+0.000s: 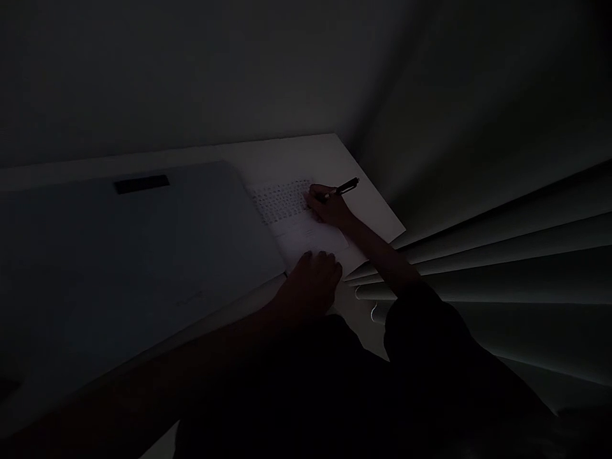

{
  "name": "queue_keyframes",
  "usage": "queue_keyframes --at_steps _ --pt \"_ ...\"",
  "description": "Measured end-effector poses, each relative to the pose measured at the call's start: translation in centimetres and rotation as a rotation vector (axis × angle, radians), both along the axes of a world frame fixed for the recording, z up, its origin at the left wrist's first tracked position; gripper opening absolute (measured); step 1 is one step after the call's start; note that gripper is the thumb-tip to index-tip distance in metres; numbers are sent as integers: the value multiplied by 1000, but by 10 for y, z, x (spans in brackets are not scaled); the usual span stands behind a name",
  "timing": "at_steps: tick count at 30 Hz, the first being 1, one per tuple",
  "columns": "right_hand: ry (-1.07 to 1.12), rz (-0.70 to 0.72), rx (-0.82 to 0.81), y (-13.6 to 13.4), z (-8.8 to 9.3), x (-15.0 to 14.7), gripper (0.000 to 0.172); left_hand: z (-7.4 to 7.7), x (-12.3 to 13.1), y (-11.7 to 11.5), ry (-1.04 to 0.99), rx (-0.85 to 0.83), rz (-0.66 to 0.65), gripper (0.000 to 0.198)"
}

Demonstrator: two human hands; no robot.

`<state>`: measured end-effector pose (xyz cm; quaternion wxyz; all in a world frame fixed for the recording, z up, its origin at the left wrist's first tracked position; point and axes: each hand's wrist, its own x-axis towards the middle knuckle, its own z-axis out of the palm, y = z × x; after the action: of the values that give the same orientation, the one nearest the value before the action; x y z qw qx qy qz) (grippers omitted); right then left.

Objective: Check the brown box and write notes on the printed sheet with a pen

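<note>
Dim room, pale flat bench [306, 153] against bare wall.
One white printed sheet [306, 229] (text unreadable); one dark pen [342, 189] gripped in right hand [325, 205]; left hand [310, 280] curled, pressing sheet.

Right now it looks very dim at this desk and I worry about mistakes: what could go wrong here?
The room is dark, so the rows on the sheet of paper may be misread. The right hand holds the pen near the desk's edge; the pen could roll off if released. The left hand pins only the sheet's near edge, so it may shift.

one pen [345, 187], one sheet of paper [306, 233], two hands [310, 284]
</note>
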<state>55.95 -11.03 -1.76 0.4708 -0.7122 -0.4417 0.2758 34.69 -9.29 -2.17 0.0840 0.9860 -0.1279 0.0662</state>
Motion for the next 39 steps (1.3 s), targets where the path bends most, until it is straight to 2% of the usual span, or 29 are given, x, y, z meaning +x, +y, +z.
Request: queue_keyframes --at_steps 9,18,24,28,36,39 --pt "-45 10 -2 -2 -6 6 46 -4 0 0 -30 22 0 32" --pt "-32 40 82 -1 -7 4 46 2 0 -1 -14 15 11 29" --pt "-39 -6 106 -1 -11 5 41 -8 -2 -1 -76 6 15 30" --pt "-31 -25 107 -3 -10 5 43 -11 -2 0 -133 4 13 32" --pt "-9 -28 84 -2 -5 2 46 2 1 1 -15 14 -10 33" --pt "-17 -34 70 -1 -4 2 45 3 1 2 -3 12 -12 32"
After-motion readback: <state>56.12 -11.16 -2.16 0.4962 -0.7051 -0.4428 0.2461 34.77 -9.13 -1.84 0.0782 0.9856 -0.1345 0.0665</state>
